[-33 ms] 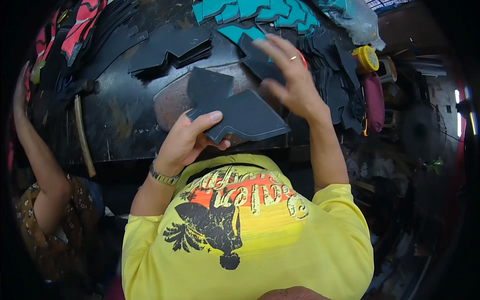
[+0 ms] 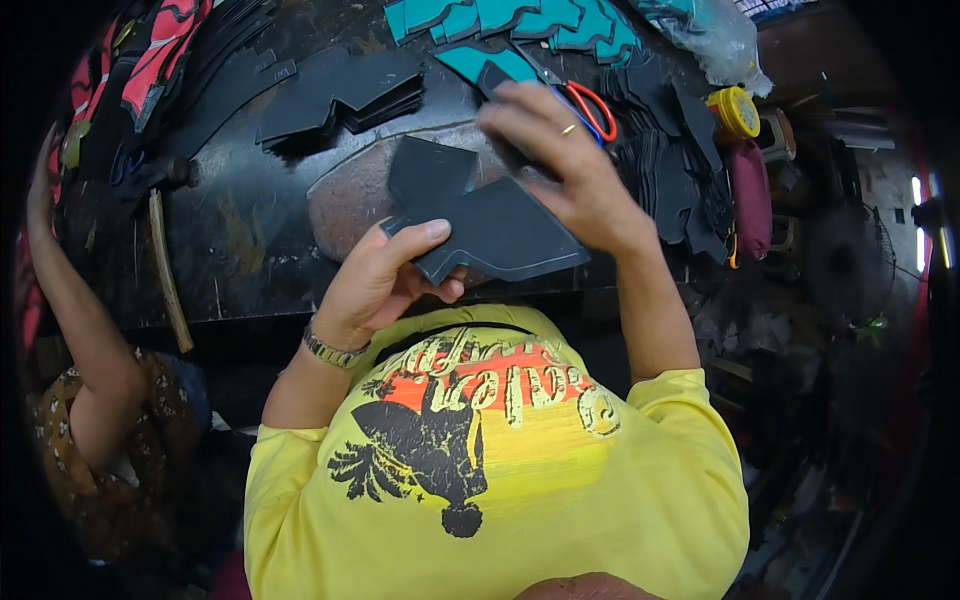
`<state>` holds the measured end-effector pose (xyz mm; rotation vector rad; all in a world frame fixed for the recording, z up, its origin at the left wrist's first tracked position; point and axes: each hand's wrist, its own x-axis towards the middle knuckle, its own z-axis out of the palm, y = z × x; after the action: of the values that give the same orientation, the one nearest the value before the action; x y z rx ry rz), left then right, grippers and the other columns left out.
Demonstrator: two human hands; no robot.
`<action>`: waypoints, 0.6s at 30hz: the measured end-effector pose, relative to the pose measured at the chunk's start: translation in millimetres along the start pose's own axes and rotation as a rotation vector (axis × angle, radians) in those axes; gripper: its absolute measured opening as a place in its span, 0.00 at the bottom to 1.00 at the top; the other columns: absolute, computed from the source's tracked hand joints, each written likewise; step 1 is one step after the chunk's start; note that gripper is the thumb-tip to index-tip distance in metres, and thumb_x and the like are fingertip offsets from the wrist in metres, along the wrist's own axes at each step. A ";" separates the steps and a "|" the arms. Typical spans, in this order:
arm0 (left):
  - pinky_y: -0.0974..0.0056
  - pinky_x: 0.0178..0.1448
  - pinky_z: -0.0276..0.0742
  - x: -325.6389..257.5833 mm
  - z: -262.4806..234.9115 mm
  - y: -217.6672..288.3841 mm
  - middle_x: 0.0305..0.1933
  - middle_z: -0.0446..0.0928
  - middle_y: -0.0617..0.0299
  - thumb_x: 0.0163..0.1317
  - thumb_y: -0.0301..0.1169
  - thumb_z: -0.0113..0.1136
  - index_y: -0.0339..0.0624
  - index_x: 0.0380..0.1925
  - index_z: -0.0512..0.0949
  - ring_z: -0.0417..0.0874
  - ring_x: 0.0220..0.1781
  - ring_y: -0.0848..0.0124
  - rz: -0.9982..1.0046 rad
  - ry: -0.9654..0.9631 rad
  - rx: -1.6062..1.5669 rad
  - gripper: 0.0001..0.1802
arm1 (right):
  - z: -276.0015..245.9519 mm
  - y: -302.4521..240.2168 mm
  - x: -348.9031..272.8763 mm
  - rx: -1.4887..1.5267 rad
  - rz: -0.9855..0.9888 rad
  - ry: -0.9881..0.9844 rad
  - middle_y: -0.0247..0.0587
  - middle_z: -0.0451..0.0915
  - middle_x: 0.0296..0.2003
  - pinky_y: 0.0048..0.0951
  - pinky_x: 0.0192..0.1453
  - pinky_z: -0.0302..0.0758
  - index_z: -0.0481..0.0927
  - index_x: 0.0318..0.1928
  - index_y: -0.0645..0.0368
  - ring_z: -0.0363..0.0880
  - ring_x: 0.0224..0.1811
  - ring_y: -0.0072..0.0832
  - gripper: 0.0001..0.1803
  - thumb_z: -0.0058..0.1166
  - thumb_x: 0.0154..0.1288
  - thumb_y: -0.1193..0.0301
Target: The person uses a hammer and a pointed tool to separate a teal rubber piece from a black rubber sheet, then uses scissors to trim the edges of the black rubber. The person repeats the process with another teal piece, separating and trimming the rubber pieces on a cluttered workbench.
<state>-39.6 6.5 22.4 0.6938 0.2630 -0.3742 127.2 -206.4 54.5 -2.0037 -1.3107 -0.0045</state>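
Observation:
My left hand [image 2: 372, 268] grips a dark, flat cut piece [image 2: 510, 232], with the thumb on top and the fingers beneath. The piece has an angled, wavy outline and a pale line along its near edge. Above its far right side is my right hand [image 2: 580, 170], fingers stretched out and somewhat blurred, with nothing visible in them. Just beyond that hand lies a pair of scissors [image 2: 597, 110] with red and blue handles. A brownish slab [image 2: 340, 200] rests on the table under the held piece.
Stacked dark pieces [image 2: 340, 92] lie at the far middle, more dark pieces [image 2: 670, 180] at the right. Teal pieces [image 2: 490, 18] spread along the back. A yellow tub [image 2: 735, 113] stands at the right edge, a wooden stick [image 2: 168, 270] at left. Another person's arm [image 2: 85, 310] is at far left.
My right hand has shifted left and slightly toward me, uncovering the scissors. The held piece has moved a little to the right with my left hand.

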 end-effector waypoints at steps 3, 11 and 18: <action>0.63 0.37 0.88 -1.5 11.7 -2.7 0.36 0.85 0.49 0.69 0.54 0.63 0.28 0.45 0.78 0.89 0.30 0.63 -0.127 -0.372 -0.275 0.32 | 1.6 -23.2 -9.9 0.479 0.066 -0.096 0.37 0.83 0.46 0.31 0.59 0.74 0.83 0.49 0.58 0.78 0.56 0.31 0.13 0.63 0.65 0.78; 0.72 0.50 0.78 0.3 19.0 38.4 0.45 0.81 0.60 0.67 0.25 0.66 0.34 0.55 0.78 0.80 0.47 0.77 0.806 0.280 0.703 0.17 | 23.1 -23.6 -46.1 1.043 0.552 -0.033 0.23 0.76 0.34 0.17 0.42 0.70 0.81 0.41 0.63 0.70 0.38 0.09 0.08 0.58 0.76 0.70; 0.70 0.45 0.79 52.0 -16.1 24.5 0.40 0.85 0.64 0.63 0.28 0.72 0.34 0.49 0.84 0.83 0.39 0.76 0.262 0.157 0.815 0.16 | 28.8 -33.7 -53.7 0.466 0.553 -0.209 0.41 0.82 0.29 0.28 0.40 0.75 0.82 0.41 0.64 0.80 0.32 0.25 0.08 0.61 0.71 0.70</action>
<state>15.7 21.7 5.9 1.5461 0.1573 -0.1631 64.0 -225.3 32.3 -1.9140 -0.7393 0.7182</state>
